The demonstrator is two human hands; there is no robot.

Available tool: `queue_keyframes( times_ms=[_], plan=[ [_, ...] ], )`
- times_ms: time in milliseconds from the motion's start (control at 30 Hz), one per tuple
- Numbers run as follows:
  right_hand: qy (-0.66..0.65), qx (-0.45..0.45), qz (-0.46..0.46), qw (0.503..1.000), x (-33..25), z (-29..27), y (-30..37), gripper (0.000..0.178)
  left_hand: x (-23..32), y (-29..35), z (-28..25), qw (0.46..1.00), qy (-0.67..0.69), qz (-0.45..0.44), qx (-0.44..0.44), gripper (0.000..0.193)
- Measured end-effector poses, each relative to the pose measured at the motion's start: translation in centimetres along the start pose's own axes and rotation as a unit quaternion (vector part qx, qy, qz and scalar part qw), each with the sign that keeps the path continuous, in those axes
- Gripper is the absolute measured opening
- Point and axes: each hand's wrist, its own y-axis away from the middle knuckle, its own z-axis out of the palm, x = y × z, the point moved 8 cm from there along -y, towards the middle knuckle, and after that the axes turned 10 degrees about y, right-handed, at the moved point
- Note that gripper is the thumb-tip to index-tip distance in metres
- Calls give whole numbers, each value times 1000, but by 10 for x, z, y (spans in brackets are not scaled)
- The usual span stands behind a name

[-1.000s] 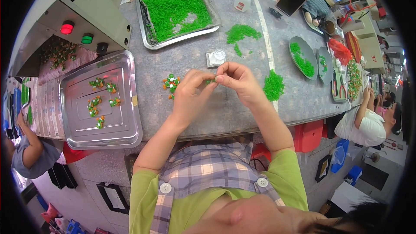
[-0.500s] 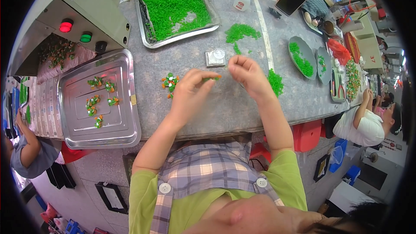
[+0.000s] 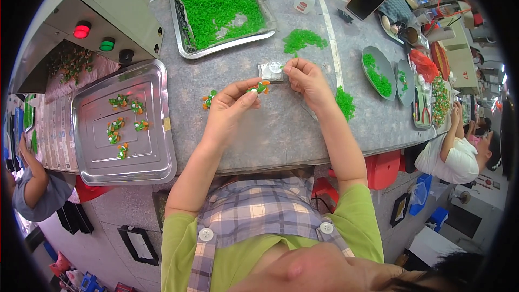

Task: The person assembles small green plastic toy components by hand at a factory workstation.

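Observation:
My left hand (image 3: 233, 106) is closed, pinching a small green figurine (image 3: 260, 87) with orange and white parts between thumb and fingers. My right hand (image 3: 306, 80) is closed in a pinch, its fingertips at the edge of a round clear dish (image 3: 275, 67). A tiny green piece (image 3: 282, 67) shows at those fingertips, hardly visible. The dish rests on a small pale block (image 3: 271, 75). Partly behind my left hand, more green and orange figurines (image 3: 208, 99) lie on the table.
On the left, a metal tray (image 3: 166, 154) carries several figurines, beside a machine (image 3: 123, 19) with red and green lights. A tray (image 3: 227, 47) of green pieces stands at the back. Loose green piles (image 3: 305, 40), a bottle (image 3: 304, 3) and grey dishes (image 3: 387, 59) are farther right. Other people sit at both sides.
My left hand has turned, bringing the figurine into fuller view. My right hand has moved slightly left and toward the clear dish, its fingertips now at the rim.

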Motion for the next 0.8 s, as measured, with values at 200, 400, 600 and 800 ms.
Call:
queue_keyframes(
  times_ms=[200, 400, 600, 800],
  plan=[
    [-10, -4, -1, 1000, 2, -1, 1, 12, 2, -1, -2, 1000, 8, 12, 7, 33],
    [12, 6, -27, 1000, -2, -3, 5, 10, 0, 1, 6, 999, 32, -17, -8, 40],
    [-34, -55, -127, 990, -34, 35, 40, 9, -6, 2, 0, 998, 49, -31, -27, 39],
    [-53, -70, -148, 985, -32, 53, 50, 11, -8, 0, 4, 996, 70, -35, -39, 34]
  ],
)
